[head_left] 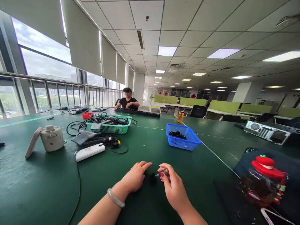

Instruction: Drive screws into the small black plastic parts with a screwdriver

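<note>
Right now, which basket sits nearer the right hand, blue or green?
The blue basket, holding small black things; the green basket, heaped with cables, lies farther.

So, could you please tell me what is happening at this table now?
The right hand holds a small tool, its tip towards a black part on the green table. The left hand is beside the part; whether it touches is unclear. Ahead, a blue basket holds black pieces. Another person sits at the far end.

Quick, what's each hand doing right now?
Left hand: fingers bent beside a small black piece; can't tell whether it grips anything.
Right hand: closed on a small pen-like tool, tip at that piece.
</note>
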Motion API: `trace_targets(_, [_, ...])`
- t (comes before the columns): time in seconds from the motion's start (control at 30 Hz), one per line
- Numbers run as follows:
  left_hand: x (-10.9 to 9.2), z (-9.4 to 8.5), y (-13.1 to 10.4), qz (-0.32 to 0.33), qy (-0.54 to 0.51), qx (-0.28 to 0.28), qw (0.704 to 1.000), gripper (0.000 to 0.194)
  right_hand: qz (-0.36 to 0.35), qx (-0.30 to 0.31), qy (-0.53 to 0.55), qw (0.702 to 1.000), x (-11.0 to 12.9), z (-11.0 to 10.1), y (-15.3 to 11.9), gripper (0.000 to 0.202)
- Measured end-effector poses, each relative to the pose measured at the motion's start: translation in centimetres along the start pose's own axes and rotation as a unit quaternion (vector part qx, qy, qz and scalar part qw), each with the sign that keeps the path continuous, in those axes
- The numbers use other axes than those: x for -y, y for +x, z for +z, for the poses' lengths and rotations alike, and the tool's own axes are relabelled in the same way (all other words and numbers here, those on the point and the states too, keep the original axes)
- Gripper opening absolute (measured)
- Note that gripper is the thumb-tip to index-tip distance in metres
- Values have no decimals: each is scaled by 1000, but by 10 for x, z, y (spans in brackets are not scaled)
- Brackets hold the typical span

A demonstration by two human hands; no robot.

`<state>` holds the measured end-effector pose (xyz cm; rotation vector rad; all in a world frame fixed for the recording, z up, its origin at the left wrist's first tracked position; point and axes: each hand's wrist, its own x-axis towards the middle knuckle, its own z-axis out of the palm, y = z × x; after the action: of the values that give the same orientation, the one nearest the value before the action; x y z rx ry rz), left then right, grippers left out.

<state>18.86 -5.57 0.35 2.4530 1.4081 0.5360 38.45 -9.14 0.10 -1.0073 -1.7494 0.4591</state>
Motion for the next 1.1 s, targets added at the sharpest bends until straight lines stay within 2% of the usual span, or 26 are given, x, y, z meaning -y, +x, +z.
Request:
trace_targets(0.13, [-1, -2, 3, -39, -7, -32, 999, 62, -7, 45, 7, 999, 1, 2, -1, 21])
trace_targets(0.23, [-2, -3, 5, -50, -1, -53, 997, 60, -17, 37, 20, 999, 2, 1, -2, 21])
trace_targets(0.37, [-2, -2, 6, -49, 13, -76, 996, 54, -20, -63, 35, 997, 2, -7, 1, 22])
trace_targets(0.5, [2, 2, 6, -27, 32, -70, 997, 52, -4, -172, 8, 985, -1, -18, 5, 25])
trace_targets(0.67, [8, 3, 5, -29, 41, -72, 996, 54, 36, -219, -28, 975, -9, -30, 11, 28])
trace_targets(0.8, [7, 0, 6, -42, 48, -84, 994, 46, 64, -245, -106, 962, -14, -38, 14, 31])
trace_targets(0.93, [3, -2, 6, -47, 44, -105, 992, 41, 94, -227, -156, 957, -15, -40, 14, 32])
trace_targets(1.1, [0, -3, 6, -32, 46, -119, 991, 39, 88, -135, -128, 979, -16, -33, 11, 32])
